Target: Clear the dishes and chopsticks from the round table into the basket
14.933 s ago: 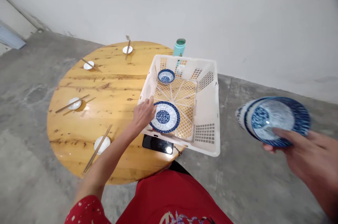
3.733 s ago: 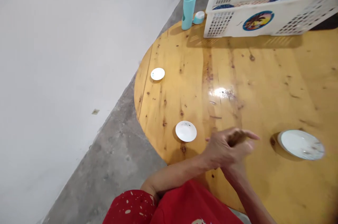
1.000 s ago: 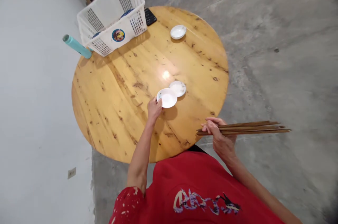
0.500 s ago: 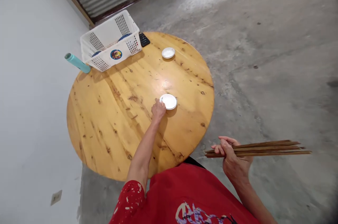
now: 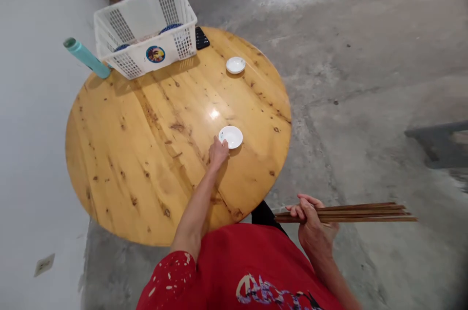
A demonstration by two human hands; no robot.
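Note:
My left hand [image 5: 218, 152] reaches out over the round wooden table, its thumb and fingers pinched on the near-left rim of a small white dish [image 5: 231, 137]. A second small white dish [image 5: 235, 65] sits farther back on the table, away from both hands. Off the table's right front edge, my right hand [image 5: 313, 224] is closed around a bundle of brown chopsticks [image 5: 365, 213]. They lie roughly level, with their longer ends pointing right.
At the back left of the wooden table [image 5: 120, 164] stands a white plastic basket [image 5: 135, 64] with blue-patterned items inside. A turquoise bottle [image 5: 87, 59] is left of it, and a black keypad-like object [image 5: 202, 38] lies to its right. A white wall borders the left side.
My view has shifted, so the table sits farther left and a dark grey object appears at the right. My left hand stays at the dish; my right hand still holds the chopsticks.

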